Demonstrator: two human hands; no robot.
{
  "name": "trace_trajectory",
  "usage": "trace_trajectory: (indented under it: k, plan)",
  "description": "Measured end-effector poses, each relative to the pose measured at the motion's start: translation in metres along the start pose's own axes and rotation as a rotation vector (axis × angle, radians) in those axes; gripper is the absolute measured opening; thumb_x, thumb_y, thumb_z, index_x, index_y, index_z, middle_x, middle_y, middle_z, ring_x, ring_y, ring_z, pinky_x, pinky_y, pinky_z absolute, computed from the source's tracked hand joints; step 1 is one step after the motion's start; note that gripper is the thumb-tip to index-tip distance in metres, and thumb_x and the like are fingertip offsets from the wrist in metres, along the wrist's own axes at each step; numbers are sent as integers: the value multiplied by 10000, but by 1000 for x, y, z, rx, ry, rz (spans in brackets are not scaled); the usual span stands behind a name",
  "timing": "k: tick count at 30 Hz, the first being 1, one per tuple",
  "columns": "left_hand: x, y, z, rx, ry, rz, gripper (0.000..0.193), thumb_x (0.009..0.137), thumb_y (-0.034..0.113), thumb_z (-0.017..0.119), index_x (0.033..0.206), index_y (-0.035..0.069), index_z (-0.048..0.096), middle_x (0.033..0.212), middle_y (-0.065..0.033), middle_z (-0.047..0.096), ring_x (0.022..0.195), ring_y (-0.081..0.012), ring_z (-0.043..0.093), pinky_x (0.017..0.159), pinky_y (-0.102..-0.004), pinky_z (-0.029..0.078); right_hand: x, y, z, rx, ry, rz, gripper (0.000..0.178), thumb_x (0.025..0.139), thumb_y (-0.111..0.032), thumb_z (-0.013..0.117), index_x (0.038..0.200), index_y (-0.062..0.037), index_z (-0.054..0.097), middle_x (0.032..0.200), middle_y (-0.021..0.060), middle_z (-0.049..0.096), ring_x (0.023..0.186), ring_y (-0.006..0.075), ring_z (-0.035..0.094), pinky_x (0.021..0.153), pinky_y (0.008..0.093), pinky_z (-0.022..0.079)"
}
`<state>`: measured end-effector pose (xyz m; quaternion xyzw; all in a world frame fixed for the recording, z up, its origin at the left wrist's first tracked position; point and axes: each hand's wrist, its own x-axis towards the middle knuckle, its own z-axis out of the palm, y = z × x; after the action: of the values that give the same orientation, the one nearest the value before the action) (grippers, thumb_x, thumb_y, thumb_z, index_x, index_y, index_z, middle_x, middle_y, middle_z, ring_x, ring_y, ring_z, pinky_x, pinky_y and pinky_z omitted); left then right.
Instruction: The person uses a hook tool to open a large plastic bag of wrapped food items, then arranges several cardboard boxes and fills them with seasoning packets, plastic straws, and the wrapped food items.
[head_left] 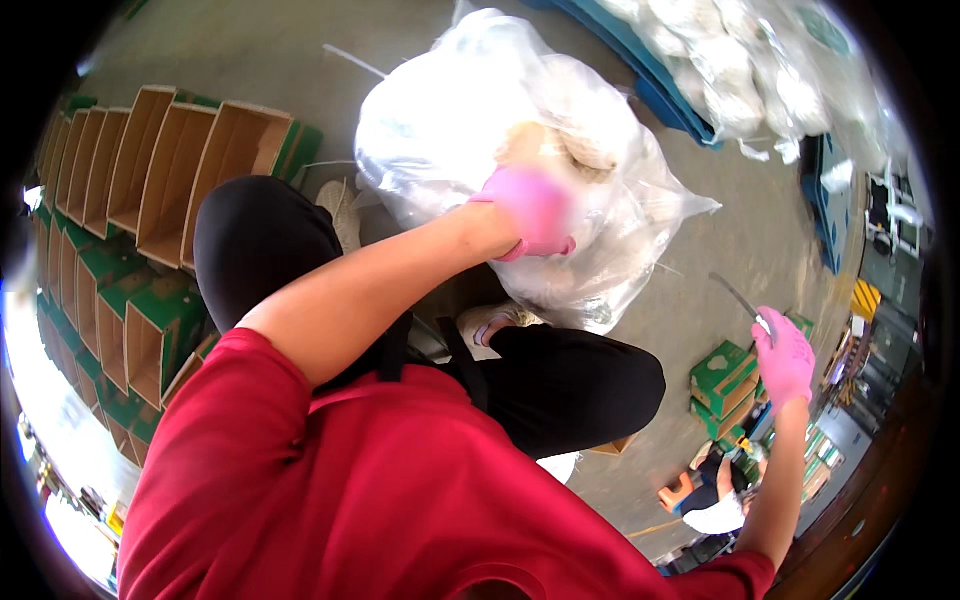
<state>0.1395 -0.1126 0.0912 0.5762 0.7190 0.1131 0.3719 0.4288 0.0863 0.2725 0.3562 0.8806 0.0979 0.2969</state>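
Note:
A large clear plastic bag (pixel 440 130) stands on the floor before my knees, full of whitish, rounded lumps. Over its middle reaches my left hand (pixel 530 208) in a pink glove, next to a tan, rounded lump (pixel 592 152) whose kind I cannot make out. Motion blurs this hand's fingers, so their grip does not show. Out to the right, away from the bag, my right hand (pixel 784 358), also gloved in pink, is closed on a knife. The thin, curved blade of the knife (pixel 738 296) points up and left.
Stacked green-and-brown cardboard boxes (pixel 165 330), open-sided, fill the left. A blue pallet (pixel 665 95) bears more clear bags (pixel 725 75) at upper right. Smaller green boxes (pixel 722 378) stand near my right hand. Another person (pixel 718 495) is at lower right, beside an orange stool (pixel 675 493).

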Motion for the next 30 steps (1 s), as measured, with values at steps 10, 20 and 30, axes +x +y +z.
trace_trajectory:
  k: [10,20,30]
  plan:
    - [89,42,17,-16,-61,-208,383,878,381,626,1165,137,698,1179,-172,677,1078,-328,653,925,-444,498,43,-83,-27,140,194,-179,278,966,-288,552,1185,-119,573,1054,136,672,1020,340,629,870,446,491]
    - [48,79,64,-245,286,-185,293,883,351,634,1047,135,743,1009,-134,713,959,-326,669,837,-426,512,93,-118,-36,-72,-56,-371,272,944,-269,553,1064,-75,702,1025,168,704,994,348,664,881,447,514]
    - [33,86,72,-222,357,43,183,879,227,608,939,110,736,979,-97,702,940,-340,651,848,-424,502,63,-63,49,-21,-46,-243,162,899,-175,547,987,-87,650,991,154,673,966,355,644,846,483,505]
